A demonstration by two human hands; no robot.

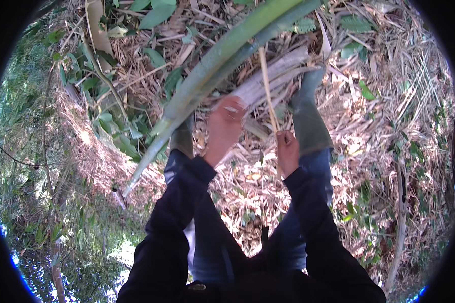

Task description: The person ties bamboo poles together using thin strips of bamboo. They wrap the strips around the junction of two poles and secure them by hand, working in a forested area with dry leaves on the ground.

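Observation:
Two long green stalks, which look like bamboo poles, run side by side from the upper right down to the lower left. My right hand is closed on a thin tan strip, in front of my right boot. That strip leads up from my fingers to the stalks; how it meets them is hidden. My left hand is just below the stalks, its fingers smeared by motion. Whether it grips anything cannot be made out. Behind it lies a broad, dry, pale sheath.
My green rubber boots stand apart on ground thick with dry leaf litter. Green leafy plants and a thin curved stem are at the left. A slender branch lies at the right.

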